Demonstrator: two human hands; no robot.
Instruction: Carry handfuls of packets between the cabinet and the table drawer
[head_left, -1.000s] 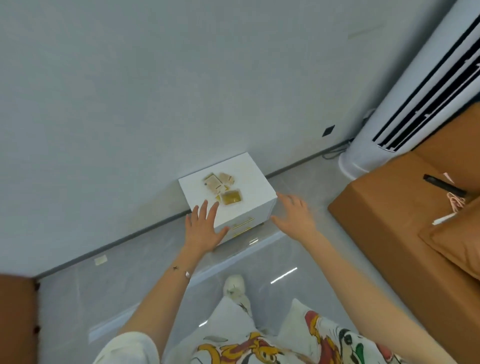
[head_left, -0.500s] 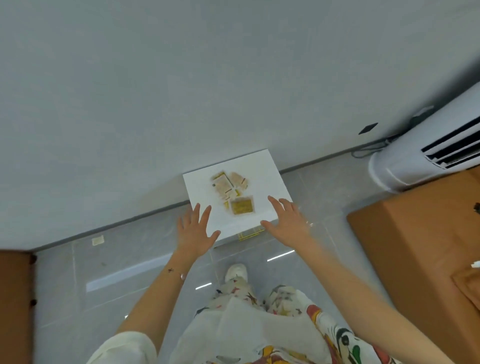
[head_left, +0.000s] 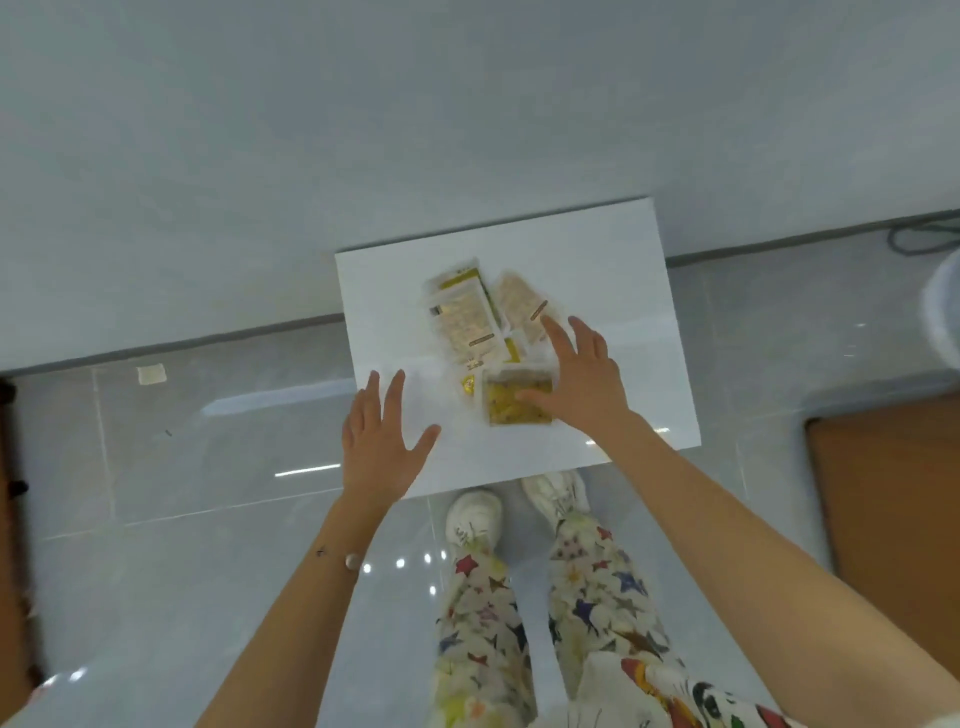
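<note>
Head view: left hand (head_left: 379, 447) spread flat over the white cabinet top (head_left: 613, 291), holding nothing. Right hand (head_left: 584, 387), fingers straight, hovers at the yellow packet (head_left: 511, 410); beyond its fingertips lie more packets (head_left: 465, 317).

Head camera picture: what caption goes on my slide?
Two open hands, left hand and right hand, reach over snack packets on a white cabinet.

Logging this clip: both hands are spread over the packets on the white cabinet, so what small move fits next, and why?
Probably lower the right hand and close its grip on the yellow packet: its open fingers are right over it, while the left hand holds nothing.
</note>
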